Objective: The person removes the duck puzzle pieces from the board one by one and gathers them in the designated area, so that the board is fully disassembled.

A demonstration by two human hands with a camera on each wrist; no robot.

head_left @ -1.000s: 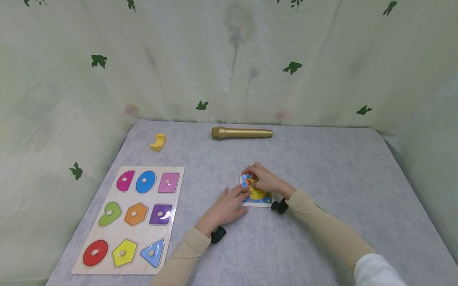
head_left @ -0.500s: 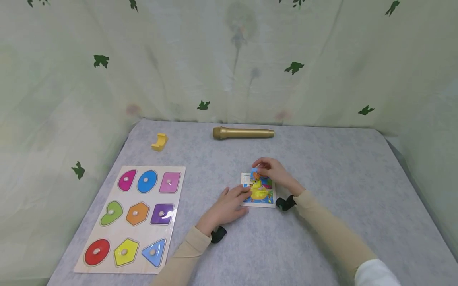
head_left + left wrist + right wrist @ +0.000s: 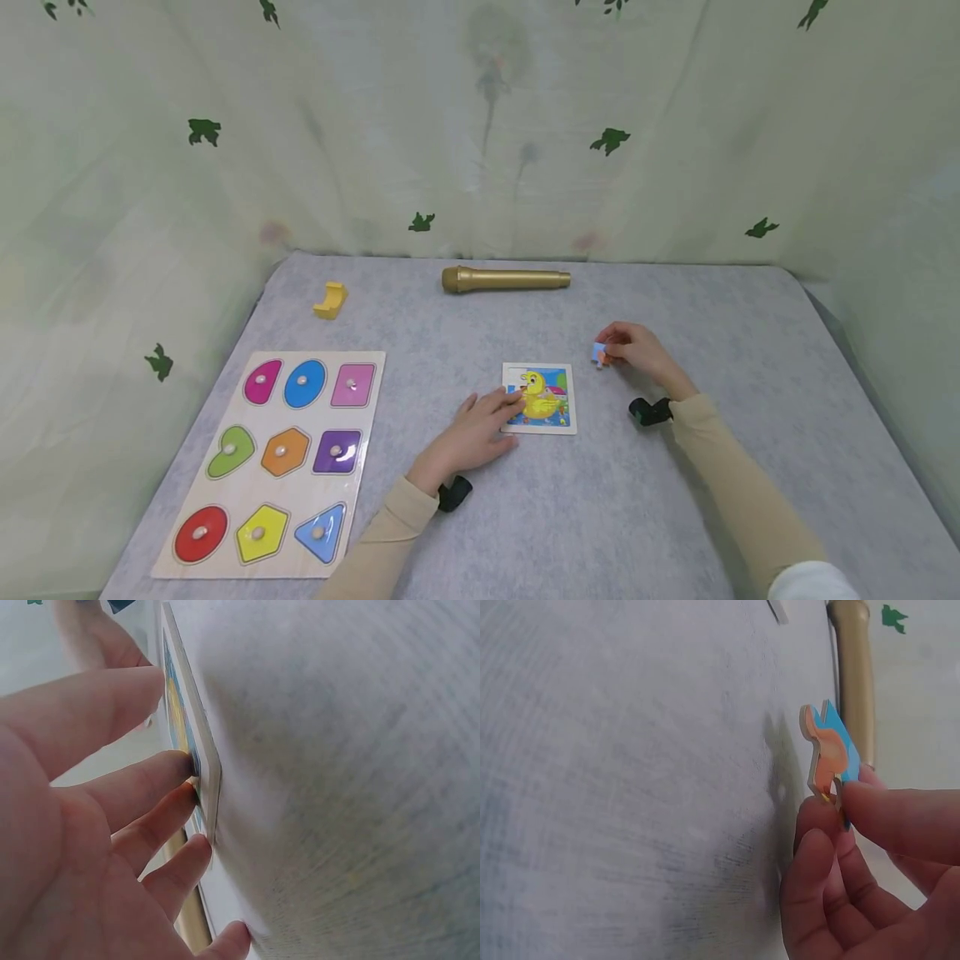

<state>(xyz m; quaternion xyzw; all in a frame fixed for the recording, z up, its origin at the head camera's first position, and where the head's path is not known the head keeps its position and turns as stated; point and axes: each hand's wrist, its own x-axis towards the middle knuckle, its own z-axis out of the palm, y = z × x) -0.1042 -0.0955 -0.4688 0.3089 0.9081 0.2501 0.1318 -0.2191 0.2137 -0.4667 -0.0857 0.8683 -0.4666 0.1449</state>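
Note:
A small square jigsaw puzzle (image 3: 556, 406) with a yellow duck picture lies in its pale frame at mid-table. Its upper left corner shows bare backing. My left hand (image 3: 474, 435) rests with fingers extended on the puzzle's left side; in the left wrist view its fingertips (image 3: 182, 765) touch the face near the edge. To the right of the puzzle, my right hand (image 3: 637, 350) pinches a puzzle piece (image 3: 598, 353) between thumb and fingers. In the right wrist view that piece (image 3: 829, 754) is blue and orange, held up on edge above the cloth.
On the left lies a wooden peg board (image 3: 372, 492) with coloured shapes and knobs. A yellow curved block (image 3: 331, 300) sits at the back left. A gold microphone (image 3: 506, 280) lies along the back edge. A curtain (image 3: 675, 125) rises behind the table.
My right hand has lifted the piece out of the puzzle's upper left corner and carried it to the right. My left hand has stayed on the puzzle.

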